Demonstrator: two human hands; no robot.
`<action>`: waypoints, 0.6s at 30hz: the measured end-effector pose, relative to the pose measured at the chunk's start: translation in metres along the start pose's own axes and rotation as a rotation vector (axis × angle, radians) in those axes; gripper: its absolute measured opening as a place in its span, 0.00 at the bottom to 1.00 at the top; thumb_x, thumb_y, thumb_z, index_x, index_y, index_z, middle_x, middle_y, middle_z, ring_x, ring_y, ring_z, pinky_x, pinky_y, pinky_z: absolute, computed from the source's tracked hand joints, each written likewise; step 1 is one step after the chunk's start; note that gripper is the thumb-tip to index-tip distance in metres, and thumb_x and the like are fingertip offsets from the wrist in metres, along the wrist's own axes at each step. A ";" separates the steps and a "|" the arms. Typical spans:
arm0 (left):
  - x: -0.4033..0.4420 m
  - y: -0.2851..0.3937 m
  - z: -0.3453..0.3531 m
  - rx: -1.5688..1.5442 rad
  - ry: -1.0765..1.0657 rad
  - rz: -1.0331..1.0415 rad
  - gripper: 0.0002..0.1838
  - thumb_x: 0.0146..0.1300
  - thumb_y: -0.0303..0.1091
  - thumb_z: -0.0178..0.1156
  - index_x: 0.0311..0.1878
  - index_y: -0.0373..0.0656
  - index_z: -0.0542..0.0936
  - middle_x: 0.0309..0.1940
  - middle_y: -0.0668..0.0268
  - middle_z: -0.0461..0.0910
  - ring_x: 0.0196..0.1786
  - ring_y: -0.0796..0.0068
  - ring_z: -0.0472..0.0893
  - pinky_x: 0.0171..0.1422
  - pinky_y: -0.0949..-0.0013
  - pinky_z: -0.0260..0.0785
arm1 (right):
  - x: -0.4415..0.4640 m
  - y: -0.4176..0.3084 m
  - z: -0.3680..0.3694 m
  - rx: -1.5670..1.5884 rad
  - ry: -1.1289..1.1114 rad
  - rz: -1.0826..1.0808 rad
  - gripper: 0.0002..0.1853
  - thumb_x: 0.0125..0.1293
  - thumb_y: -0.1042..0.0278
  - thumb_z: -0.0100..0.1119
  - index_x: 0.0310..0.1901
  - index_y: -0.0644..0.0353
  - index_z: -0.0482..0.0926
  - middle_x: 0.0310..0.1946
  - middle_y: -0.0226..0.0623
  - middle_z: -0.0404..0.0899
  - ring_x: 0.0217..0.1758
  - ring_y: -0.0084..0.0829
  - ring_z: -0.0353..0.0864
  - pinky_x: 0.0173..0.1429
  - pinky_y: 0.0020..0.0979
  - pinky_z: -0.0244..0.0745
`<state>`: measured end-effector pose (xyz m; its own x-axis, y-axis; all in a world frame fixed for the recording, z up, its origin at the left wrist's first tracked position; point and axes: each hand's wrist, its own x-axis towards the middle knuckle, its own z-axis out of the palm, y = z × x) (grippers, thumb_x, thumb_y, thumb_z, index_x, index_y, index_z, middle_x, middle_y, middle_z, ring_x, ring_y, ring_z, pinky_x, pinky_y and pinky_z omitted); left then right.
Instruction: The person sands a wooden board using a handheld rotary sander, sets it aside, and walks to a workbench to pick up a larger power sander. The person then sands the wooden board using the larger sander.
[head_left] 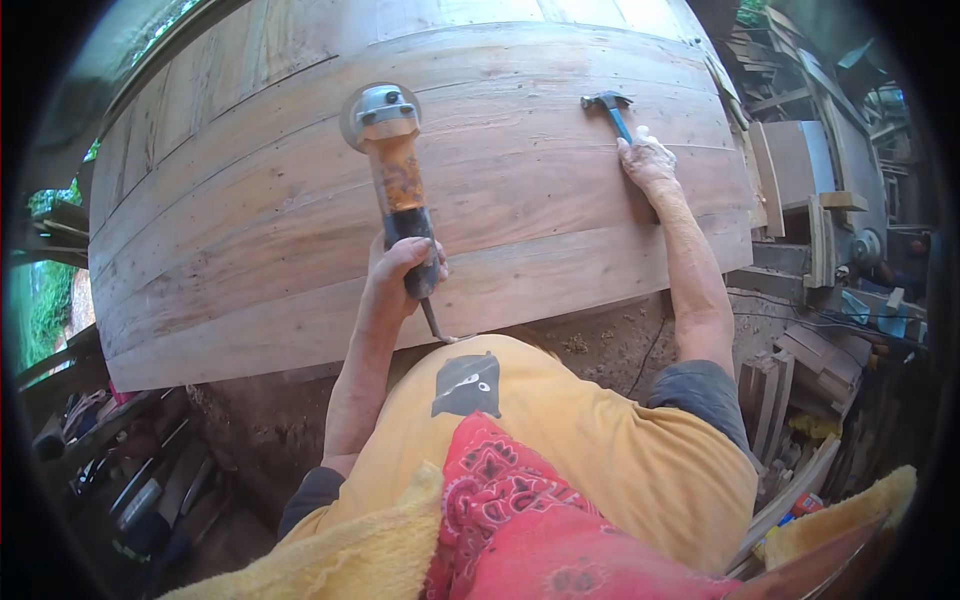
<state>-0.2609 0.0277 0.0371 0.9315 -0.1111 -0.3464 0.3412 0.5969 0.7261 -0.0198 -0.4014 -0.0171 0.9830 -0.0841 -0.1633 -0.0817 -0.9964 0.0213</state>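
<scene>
An orange and black angle grinder is in my left hand, whose fingers wrap round its black rear end. The grinder's metal head and round disc point away from me, over the wooden panel. On the right, my right hand is closed round the handle of a hammer with a blue-green shaft. The hammer's metal head lies at or just above the planks; which of the two I cannot tell. Whether the disc touches the wood is also unclear.
Stacked boards and offcuts fill the right side, with a dark cable running among them. Several tools lie in shadow at the lower left. Bare earth shows below the panel's near edge.
</scene>
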 end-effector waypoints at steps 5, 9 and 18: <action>0.050 -0.025 0.022 0.053 -0.059 -0.031 0.21 0.63 0.43 0.71 0.49 0.37 0.77 0.32 0.59 0.84 0.29 0.70 0.85 0.28 0.69 0.75 | -0.055 -0.025 -0.006 0.180 0.300 -0.098 0.29 0.75 0.44 0.64 0.60 0.65 0.75 0.52 0.54 0.85 0.59 0.49 0.85 0.65 0.50 0.77; 0.089 -0.044 0.048 0.020 -0.057 -0.079 0.19 0.63 0.43 0.71 0.45 0.39 0.78 0.31 0.61 0.83 0.28 0.73 0.83 0.28 0.70 0.75 | -0.112 -0.099 0.012 1.009 -0.148 -0.109 0.32 0.78 0.42 0.62 0.60 0.69 0.77 0.52 0.48 0.85 0.59 0.40 0.83 0.66 0.40 0.76; 0.143 -0.070 0.071 -0.118 -0.129 -0.136 0.14 0.68 0.42 0.66 0.45 0.42 0.79 0.34 0.69 0.81 0.33 0.79 0.80 0.38 0.71 0.74 | -0.147 -0.157 -0.019 1.244 -0.340 -0.185 0.35 0.74 0.45 0.70 0.63 0.72 0.73 0.51 0.41 0.83 0.57 0.28 0.81 0.62 0.33 0.78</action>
<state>-0.1422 -0.0858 -0.0213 0.8888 -0.2931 -0.3523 0.4550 0.6574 0.6007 -0.1486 -0.2323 0.0222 0.9203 0.2393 -0.3096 -0.2274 -0.3167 -0.9209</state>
